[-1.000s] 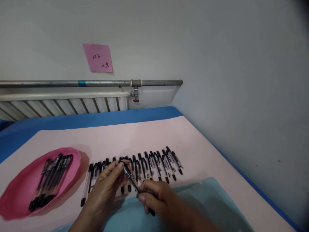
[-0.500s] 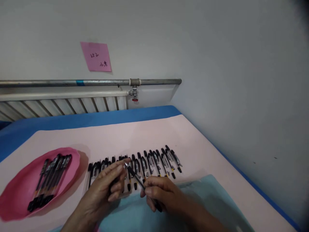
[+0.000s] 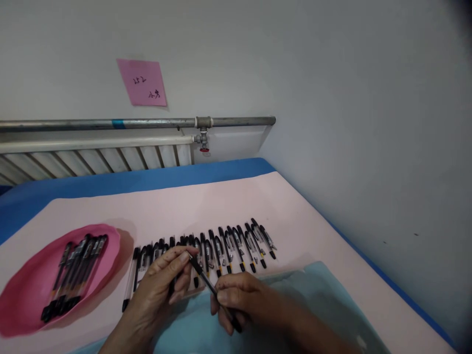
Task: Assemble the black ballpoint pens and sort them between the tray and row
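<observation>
A black gel pen (image 3: 202, 275) slants between my two hands, its tip up to the left and its dark end down to the right. The thumb and forefinger of my left hand (image 3: 158, 282) are closed at the tip, partly covering it. My right hand (image 3: 247, 297) is wrapped round the lower barrel. Just beyond the hands lies a long row of pen parts: black caps (image 3: 217, 242), clear barrels (image 3: 130, 285) and small silver tips (image 3: 255, 259). My left hand hides some of this row.
At the left stands a pink oval bowl (image 3: 22, 290) with several pens (image 3: 79, 273) in it. A light blue cloth (image 3: 313, 295) lies under my hands on the pink table cover (image 3: 177, 209). The wall (image 3: 368, 147) borders the right side; a radiator (image 3: 96, 160) is behind.
My left fingertips have come closer over the pen's silver tip, which showed more before. Both hands and the pen have shifted slightly; the view has tilted a little.
</observation>
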Tool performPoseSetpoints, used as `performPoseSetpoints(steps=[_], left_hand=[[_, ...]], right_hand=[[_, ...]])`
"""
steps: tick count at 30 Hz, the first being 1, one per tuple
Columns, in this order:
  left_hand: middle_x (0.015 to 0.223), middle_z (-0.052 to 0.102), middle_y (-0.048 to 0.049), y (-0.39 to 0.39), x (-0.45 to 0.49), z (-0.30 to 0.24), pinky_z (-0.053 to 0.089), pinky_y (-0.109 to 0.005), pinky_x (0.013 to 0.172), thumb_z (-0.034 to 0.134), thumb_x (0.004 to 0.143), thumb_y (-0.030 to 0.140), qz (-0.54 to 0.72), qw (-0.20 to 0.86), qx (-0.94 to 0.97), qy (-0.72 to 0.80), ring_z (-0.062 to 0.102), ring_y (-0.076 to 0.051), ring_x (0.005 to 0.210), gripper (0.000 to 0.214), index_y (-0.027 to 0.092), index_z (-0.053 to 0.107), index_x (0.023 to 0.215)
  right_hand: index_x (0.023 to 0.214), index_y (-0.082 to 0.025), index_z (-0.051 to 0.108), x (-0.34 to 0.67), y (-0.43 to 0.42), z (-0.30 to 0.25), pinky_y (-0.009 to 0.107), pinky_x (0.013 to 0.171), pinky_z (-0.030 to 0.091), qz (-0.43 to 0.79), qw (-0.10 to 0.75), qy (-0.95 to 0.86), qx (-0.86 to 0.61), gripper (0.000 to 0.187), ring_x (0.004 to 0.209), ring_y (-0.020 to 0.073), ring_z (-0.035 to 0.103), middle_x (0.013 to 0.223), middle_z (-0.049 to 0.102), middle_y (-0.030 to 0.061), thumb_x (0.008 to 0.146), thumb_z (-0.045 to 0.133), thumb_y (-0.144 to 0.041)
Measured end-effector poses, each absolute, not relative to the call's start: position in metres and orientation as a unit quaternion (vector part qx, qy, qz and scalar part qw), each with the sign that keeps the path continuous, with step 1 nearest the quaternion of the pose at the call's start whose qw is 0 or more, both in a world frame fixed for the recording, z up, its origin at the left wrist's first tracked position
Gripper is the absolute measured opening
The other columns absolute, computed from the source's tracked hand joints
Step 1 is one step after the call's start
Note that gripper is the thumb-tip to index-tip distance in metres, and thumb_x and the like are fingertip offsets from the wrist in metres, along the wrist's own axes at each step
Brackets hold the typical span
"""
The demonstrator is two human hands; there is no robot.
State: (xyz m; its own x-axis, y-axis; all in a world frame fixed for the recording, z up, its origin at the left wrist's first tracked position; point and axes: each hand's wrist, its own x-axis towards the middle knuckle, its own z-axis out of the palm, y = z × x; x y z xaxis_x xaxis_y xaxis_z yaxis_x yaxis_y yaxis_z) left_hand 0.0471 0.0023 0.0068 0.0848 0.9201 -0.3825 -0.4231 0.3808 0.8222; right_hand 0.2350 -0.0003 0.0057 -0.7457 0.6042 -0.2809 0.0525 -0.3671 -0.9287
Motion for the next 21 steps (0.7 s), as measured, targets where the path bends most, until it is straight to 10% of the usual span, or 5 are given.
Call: performPoseSetpoints(steps=[21], left_hand=[[0.04, 0.043, 0.0065, -0.0007, 0.0478, 0.0066, 0.017, -0.014, 0.032, 0.067, 0.065, 0.038, 0.489, 0.668, 0.291, 0.479, 0.028, -0.001, 0.03, 0.027, 0.015, 0.064, 0.079]], right_hand=[[0.069, -0.015, 0.05, 0.2306, -0.0048, 0.0045, 0.018, 0.044, 0.028, 0.777, 0.182, -0.506, -0.328, 0.012, 0.042, 0.0042, 0.038, 0.054, 0.055, -0.0035, 0.076, 0.05, -0.025]])
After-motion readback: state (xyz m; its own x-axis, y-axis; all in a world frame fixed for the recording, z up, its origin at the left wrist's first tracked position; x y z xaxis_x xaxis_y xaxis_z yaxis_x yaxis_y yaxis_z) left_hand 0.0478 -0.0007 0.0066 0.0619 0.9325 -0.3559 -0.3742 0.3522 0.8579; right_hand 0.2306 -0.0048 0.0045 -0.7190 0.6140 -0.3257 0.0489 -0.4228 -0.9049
